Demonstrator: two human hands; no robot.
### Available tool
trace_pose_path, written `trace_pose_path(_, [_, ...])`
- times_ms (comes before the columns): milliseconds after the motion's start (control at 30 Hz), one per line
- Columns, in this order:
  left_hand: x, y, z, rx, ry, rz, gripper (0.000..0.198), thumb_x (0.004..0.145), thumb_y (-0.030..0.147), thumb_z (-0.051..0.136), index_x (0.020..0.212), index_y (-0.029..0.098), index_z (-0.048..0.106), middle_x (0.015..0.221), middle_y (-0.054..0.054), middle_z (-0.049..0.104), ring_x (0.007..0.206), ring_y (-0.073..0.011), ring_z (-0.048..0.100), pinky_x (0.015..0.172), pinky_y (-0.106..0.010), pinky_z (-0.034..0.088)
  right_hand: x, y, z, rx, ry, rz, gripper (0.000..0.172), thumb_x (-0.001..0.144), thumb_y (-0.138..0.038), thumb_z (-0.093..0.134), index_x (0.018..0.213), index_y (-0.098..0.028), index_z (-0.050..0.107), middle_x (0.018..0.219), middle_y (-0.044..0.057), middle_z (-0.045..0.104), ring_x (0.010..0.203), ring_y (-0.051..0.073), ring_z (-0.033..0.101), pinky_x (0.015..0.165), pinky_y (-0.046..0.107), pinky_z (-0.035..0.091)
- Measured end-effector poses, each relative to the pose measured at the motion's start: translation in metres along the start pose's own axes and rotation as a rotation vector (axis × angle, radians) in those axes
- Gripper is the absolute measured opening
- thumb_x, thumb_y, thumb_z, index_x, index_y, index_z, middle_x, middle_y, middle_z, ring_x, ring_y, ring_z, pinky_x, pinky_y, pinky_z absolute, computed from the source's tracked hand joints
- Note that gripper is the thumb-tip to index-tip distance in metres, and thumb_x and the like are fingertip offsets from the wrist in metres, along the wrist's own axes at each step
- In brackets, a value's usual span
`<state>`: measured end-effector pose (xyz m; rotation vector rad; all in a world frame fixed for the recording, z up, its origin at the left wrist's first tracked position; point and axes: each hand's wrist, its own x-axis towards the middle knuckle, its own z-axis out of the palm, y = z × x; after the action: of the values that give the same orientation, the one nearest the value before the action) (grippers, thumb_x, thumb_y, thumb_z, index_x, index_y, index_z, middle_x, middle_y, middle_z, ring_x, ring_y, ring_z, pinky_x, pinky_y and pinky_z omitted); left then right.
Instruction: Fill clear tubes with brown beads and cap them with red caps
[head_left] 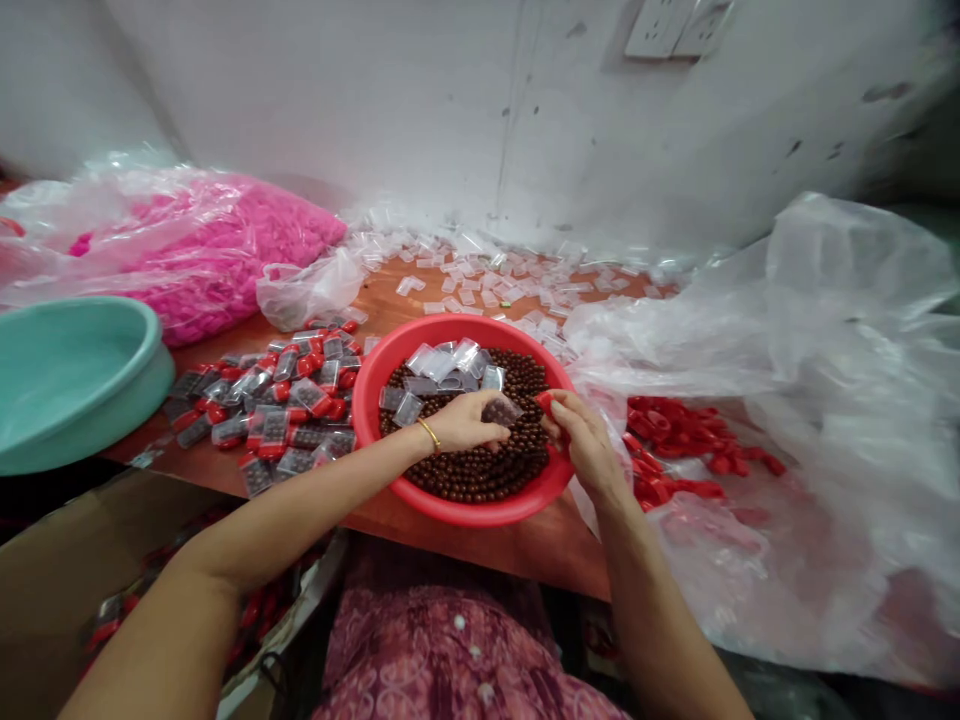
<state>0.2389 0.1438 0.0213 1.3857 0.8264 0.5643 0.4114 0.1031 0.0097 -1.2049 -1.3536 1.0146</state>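
Observation:
Over a red basin (469, 517) my left hand (466, 422) grips a small clear plastic case (501, 409) with dark beads showing through it. My right hand (581, 440), at the basin's right rim, pinches a small red cap (544, 401) between thumb and fingers. The cap and the case are apart. Below both hands, brown round beads (480, 482) fill the basin, and several empty clear cases (442, 362) lie on top of them. A gold bracelet (430, 434) circles my left wrist.
Filled cases with red caps (289, 390) are heaped left of the basin. A teal basin (139, 345) and a bag of pink pieces (255, 235) stand further left. Loose clear cases (487, 285) lie behind. Red caps (667, 430) sit in a plastic bag (847, 400) at right. A carton (82, 560) is below.

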Motion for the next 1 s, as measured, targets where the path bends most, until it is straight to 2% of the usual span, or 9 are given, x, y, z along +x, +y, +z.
trace_pose_path(133, [-0.004, 0.001, 0.003, 0.057, -0.134, 0.042, 0.017, 0.070, 0.011, 0.059, 0.085, 0.013, 0.051, 0.065, 0.006, 0.055, 0.050, -0.0047, 0.053, 0.048, -0.018, 0.046, -0.001, -0.013, 0.006, 0.208, -0.087, 0.159, 0.028, 0.078, -0.050, 0.048, 0.082, -0.022, 0.049, 0.056, -0.007, 0.037, 0.041, 0.008, 0.031, 0.039, 0.022, 0.031])
trace_pose_path(333, [-0.008, 0.003, 0.003, 0.091, -0.119, 0.058, 0.018, 0.072, 0.019, 0.057, 0.087, 0.015, 0.048, 0.061, 0.007, 0.051, 0.046, -0.0056, 0.048, 0.043, -0.018, 0.042, -0.002, -0.007, 0.014, 0.084, -0.037, 0.101, 0.034, 0.078, -0.050, 0.050, 0.089, -0.020, 0.060, 0.052, -0.006, 0.041, 0.040, 0.008, 0.034, 0.035, 0.022, 0.029])
trace_pose_path(400, [-0.009, 0.002, 0.003, 0.113, -0.111, 0.068, 0.021, 0.072, 0.021, 0.056, 0.090, 0.015, 0.048, 0.063, 0.007, 0.050, 0.044, -0.0056, 0.047, 0.043, -0.019, 0.040, -0.002, -0.005, 0.015, -0.009, -0.029, 0.059, 0.036, 0.081, -0.050, 0.048, 0.094, -0.020, 0.064, 0.053, -0.004, 0.049, 0.043, 0.010, 0.043, 0.039, 0.023, 0.037])
trace_pose_path(500, [-0.009, 0.001, 0.003, 0.178, -0.054, 0.147, 0.019, 0.071, 0.020, 0.055, 0.089, 0.014, 0.050, 0.064, 0.006, 0.050, 0.050, -0.0059, 0.046, 0.050, -0.020, 0.039, -0.002, -0.004, 0.018, -0.150, -0.003, -0.085, 0.039, 0.084, -0.048, 0.047, 0.102, -0.020, 0.066, 0.083, 0.004, 0.068, 0.078, 0.018, 0.064, 0.071, 0.032, 0.053])
trace_pose_path(567, [-0.008, 0.001, 0.004, 0.221, 0.019, 0.215, 0.014, 0.069, 0.019, 0.056, 0.081, 0.014, 0.051, 0.065, 0.005, 0.048, 0.057, -0.0067, 0.045, 0.056, -0.020, 0.039, -0.003, -0.005, 0.020, -0.218, -0.008, -0.164, 0.040, 0.086, -0.046, 0.045, 0.110, -0.021, 0.064, 0.109, 0.006, 0.067, 0.105, 0.021, 0.060, 0.093, 0.038, 0.047])
trace_pose_path(633, [-0.008, 0.002, 0.004, 0.254, 0.075, 0.238, 0.011, 0.067, 0.019, 0.056, 0.074, 0.013, 0.050, 0.065, 0.005, 0.047, 0.061, -0.0073, 0.042, 0.058, -0.020, 0.037, -0.005, -0.006, 0.023, -0.265, -0.035, -0.198, 0.041, 0.088, -0.044, 0.042, 0.118, -0.022, 0.061, 0.121, 0.005, 0.062, 0.115, 0.020, 0.056, 0.101, 0.039, 0.042])
trace_pose_path(733, [-0.009, 0.005, 0.005, 0.317, 0.110, 0.223, 0.008, 0.066, 0.018, 0.055, 0.071, 0.014, 0.050, 0.063, 0.005, 0.045, 0.060, -0.0075, 0.040, 0.057, -0.020, 0.035, -0.009, -0.007, 0.024, -0.345, -0.057, -0.214, 0.041, 0.089, -0.039, 0.041, 0.124, -0.024, 0.057, 0.121, 0.004, 0.063, 0.109, 0.020, 0.060, 0.096, 0.038, 0.047])
trace_pose_path(833, [-0.013, 0.007, 0.004, 0.414, 0.122, 0.226, 0.008, 0.065, 0.016, 0.054, 0.072, 0.014, 0.052, 0.063, 0.005, 0.048, 0.061, -0.0083, 0.043, 0.058, -0.020, 0.035, -0.011, -0.009, 0.022, -0.450, -0.080, -0.214, 0.039, 0.087, -0.038, 0.044, 0.122, -0.026, 0.059, 0.105, 0.005, 0.070, 0.090, 0.022, 0.067, 0.082, 0.038, 0.054])
trace_pose_path(1000, [-0.016, 0.008, 0.001, 0.480, 0.077, 0.192, 0.014, 0.065, 0.024, 0.058, 0.074, 0.014, 0.054, 0.066, 0.004, 0.052, 0.063, -0.0100, 0.047, 0.060, -0.021, 0.037, -0.002, -0.021, 0.010, -0.534, -0.121, -0.267, 0.037, 0.083, -0.050, 0.047, 0.096, -0.024, 0.071, 0.078, 0.006, 0.071, 0.067, 0.022, 0.066, 0.062, 0.033, 0.051])
